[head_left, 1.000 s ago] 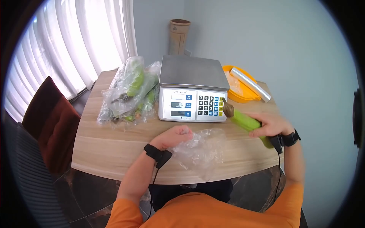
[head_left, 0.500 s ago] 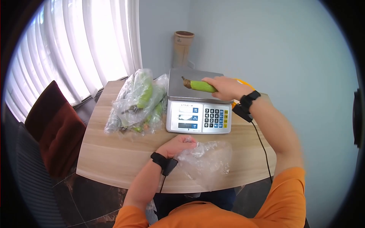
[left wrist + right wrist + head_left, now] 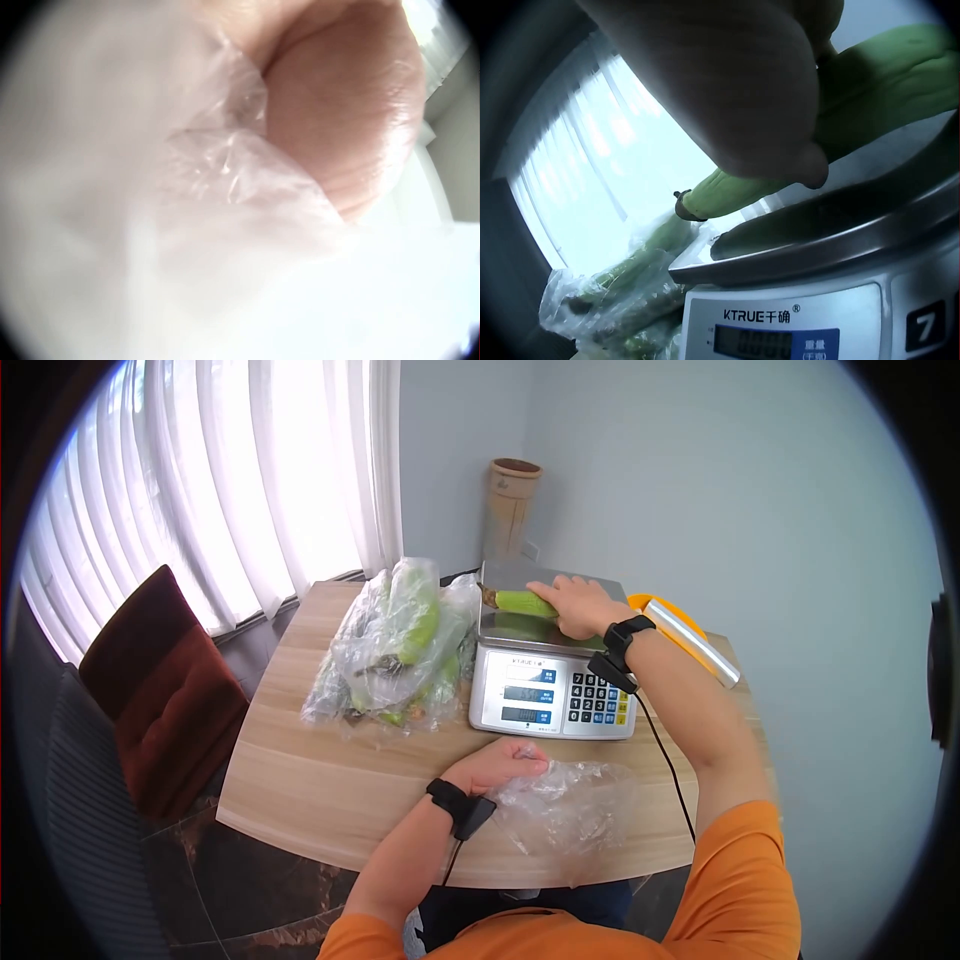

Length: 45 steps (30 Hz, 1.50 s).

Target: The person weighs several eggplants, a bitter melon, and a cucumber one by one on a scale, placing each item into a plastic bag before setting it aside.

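Observation:
My right hand (image 3: 578,606) grips a long green eggplant (image 3: 518,602) with a brown stem end, which lies crosswise over the metal pan (image 3: 505,628) of a digital scale. In the right wrist view the eggplant (image 3: 900,86) hangs close over the pan, its dark reflection below it, and the upper display (image 3: 754,343) appears to read zeros. In front of the scale, my left hand (image 3: 497,765) pinches the gathered edge of a clear plastic bag (image 3: 570,810). That bag (image 3: 217,172) spreads limp across the tabletop and fills much of the left wrist view, blurred.
Left of the scale lie clear bags (image 3: 405,640) holding more green vegetables. At the right stands an orange basin (image 3: 640,602) with a roll of plastic film (image 3: 695,643) across it. A red chair (image 3: 180,700) is beside the wooden table (image 3: 300,780); a cable hangs from each wrist.
My right hand has carried the eggplant from the table's right side up and leftward over the scale pan. My left hand keeps its hold on the bag. The head view has shifted.

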Motion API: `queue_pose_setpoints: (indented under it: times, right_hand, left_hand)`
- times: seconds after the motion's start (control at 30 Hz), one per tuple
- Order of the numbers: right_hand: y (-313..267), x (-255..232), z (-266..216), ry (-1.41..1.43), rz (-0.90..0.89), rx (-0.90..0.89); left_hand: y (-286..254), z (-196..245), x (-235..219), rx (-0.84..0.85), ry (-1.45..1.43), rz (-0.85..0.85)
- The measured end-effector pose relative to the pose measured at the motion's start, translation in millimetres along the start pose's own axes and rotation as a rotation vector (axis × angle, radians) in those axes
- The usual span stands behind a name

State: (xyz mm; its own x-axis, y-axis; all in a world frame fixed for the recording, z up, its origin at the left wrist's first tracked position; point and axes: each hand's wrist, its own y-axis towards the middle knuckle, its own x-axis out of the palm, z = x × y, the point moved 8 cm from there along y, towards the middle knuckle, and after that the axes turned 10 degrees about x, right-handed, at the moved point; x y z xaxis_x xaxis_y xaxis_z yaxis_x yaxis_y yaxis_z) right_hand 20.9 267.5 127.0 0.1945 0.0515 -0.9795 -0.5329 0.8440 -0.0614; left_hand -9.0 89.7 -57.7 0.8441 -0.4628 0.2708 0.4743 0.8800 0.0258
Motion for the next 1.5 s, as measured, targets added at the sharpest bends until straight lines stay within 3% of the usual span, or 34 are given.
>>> queue_pose_setpoints:
  times: [0.23,0.53,0.63,0.83,0.93,1.03,1.13,1.27,1.4,1.47,1.5]
  right_hand:
    - [3.3,1.7,15.4,0.159,0.091,-0.002]
    - [-23.0,-5.1,29.4,0.207,0.095,-0.002]
    - [-24.3,-1.2,35.2,0.233,-0.013,0.030]
    - [-16.0,4.8,41.7,0.359,0.030,0.039]
    - [-12.0,-1.3,44.7,0.431,0.089,0.063]
    - [-9.2,-3.7,45.5,0.325,0.257,0.039]
    - [-10.9,6.0,45.4,0.283,0.274,0.051]
    - [-33.7,-1.2,45.6,0.319,0.543,-0.043]
    - [-97.2,-16.5,44.4,0.472,0.834,-0.135]
    - [-133.9,-9.2,44.5,0.628,0.898,-0.153]
    - [-142.9,7.8,43.8,0.839,0.669,-0.099]
  left_hand:
    - [0.8,1.1,-0.3,0.031,0.038,-0.008]
    - [0.2,1.0,1.0,-0.002,-0.024,0.017]
    - [-0.6,0.7,1.8,-0.012,-0.043,0.017]
    - [0.9,-5.2,-1.6,-0.024,-0.032,0.020]
    - [-0.5,-0.6,-0.2,-0.034,-0.037,0.018]
    - [-0.3,-1.6,1.0,-0.030,-0.062,0.009]
    - [-0.3,-0.5,2.1,-0.030,-0.072,0.014]
    - [-0.1,-3.8,-0.7,-0.018,-0.037,0.016]
    - [-1.8,1.5,0.5,-0.030,-0.029,0.042]
    - [-0.2,-0.3,-1.3,-0.003,-0.017,0.062]
    - [0.1,-0.8,-0.6,-0.016,-0.020,0.061]
